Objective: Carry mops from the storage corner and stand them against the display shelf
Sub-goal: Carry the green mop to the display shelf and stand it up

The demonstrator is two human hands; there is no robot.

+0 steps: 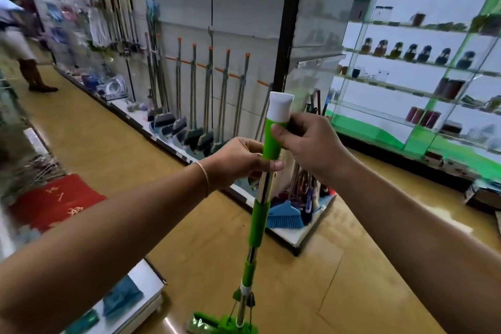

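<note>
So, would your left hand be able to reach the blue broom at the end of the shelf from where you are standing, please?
Probably not yet. The left hand grips the mop handle, as does the right hand, and the blue broom lies low on the shelf base, beyond a stretch of open floor.

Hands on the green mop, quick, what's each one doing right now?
Left hand: closed around the green mop handle, at the bottom of the top green grip.
Right hand: closed on the same grip, just below the white cap.
</note>
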